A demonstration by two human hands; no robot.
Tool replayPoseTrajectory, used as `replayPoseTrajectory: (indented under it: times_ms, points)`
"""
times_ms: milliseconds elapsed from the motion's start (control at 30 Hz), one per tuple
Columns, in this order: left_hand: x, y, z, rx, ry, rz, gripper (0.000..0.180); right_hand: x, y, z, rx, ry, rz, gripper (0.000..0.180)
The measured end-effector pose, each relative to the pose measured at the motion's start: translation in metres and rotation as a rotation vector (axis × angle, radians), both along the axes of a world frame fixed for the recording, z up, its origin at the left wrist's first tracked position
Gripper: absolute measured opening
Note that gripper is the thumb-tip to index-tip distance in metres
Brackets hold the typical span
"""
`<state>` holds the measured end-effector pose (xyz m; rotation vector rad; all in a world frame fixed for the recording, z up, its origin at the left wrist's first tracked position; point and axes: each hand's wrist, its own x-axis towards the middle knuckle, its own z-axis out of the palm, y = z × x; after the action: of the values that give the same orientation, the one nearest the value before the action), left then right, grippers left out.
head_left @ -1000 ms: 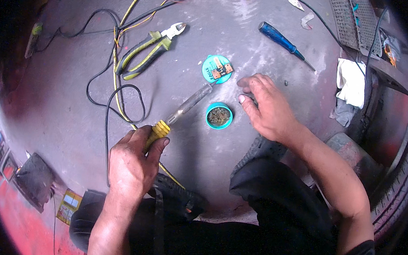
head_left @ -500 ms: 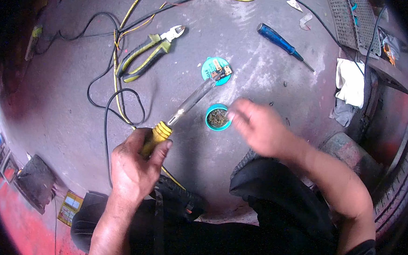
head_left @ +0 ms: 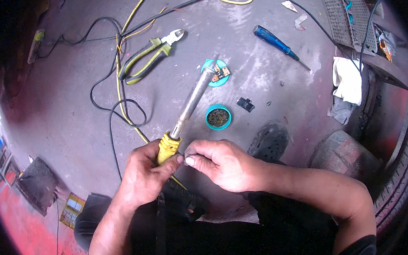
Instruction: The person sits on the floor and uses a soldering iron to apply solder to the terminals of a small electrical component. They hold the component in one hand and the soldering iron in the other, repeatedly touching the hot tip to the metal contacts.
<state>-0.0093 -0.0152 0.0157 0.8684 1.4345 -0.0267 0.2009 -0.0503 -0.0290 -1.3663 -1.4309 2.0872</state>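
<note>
My left hand [head_left: 145, 175] grips the yellow handle of a soldering iron [head_left: 194, 99], its metal barrel slanting up and away. The tip end is over a turquoise lid [head_left: 217, 84], beside a small orange-brown circuit board [head_left: 222, 72] lying on that lid; contact between them cannot be made out. Close by my left thumb is my right hand [head_left: 229, 166], thumb and fingers pinched together; anything between them is hidden. Past the hands stands a small round turquoise tin [head_left: 217, 129] with dark crumbly stuff inside. A small black plastic part [head_left: 246, 104] lies to its right.
Green-and-black cutting pliers [head_left: 157, 59] lie at far left beside yellow and black cables [head_left: 119, 71]. A blue screwdriver [head_left: 277, 42] is at far right. Farther right are a white cloth [head_left: 348, 80] and a perforated metal rack [head_left: 343, 21]. A dark holed shoe [head_left: 269, 141] rests on the floor.
My right hand has drawn back from beside the tin to my left thumb. The black part now shows near where it was. The iron has tilted more upright, its handle shifting right.
</note>
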Motion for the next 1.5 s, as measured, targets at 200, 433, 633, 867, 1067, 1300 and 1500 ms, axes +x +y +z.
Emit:
replayPoseTrajectory:
  times_ms: [200, 433, 633, 867, 1067, 1300, 1500]
  points:
    - [0.004, -0.004, -0.001, -0.057, -0.055, 0.066, 0.021, 0.008, 0.004, -0.006, 0.137, -0.042, -0.027, 0.014]
    - [-0.002, -0.003, -0.019, 0.444, 0.363, -0.323, 0.027, 0.081, 0.038, -0.048, 0.489, -0.483, -0.095, 0.023]
    - [0.006, -0.004, -0.025, 0.399, 0.397, -0.472, 0.032, 0.084, 0.047, -0.097, 0.561, -0.612, -0.216, 0.023]
    - [0.003, -0.004, -0.034, 0.474, 0.460, -0.542, 0.031, 0.077, 0.050, -0.104, 0.556, -0.588, -0.244, 0.021]
    - [0.003, -0.003, -0.038, 0.513, 0.476, -0.557, 0.028, 0.077, 0.051, -0.104, 0.552, -0.590, -0.216, 0.018]
    - [0.003, -0.003, -0.041, 0.586, 0.438, -0.543, 0.028, 0.071, 0.053, -0.099, 0.553, -0.612, -0.219, 0.019]
    - [0.006, -0.001, -0.042, 0.571, 0.456, -0.552, 0.029, 0.070, 0.054, -0.100, 0.538, -0.644, -0.192, 0.020]
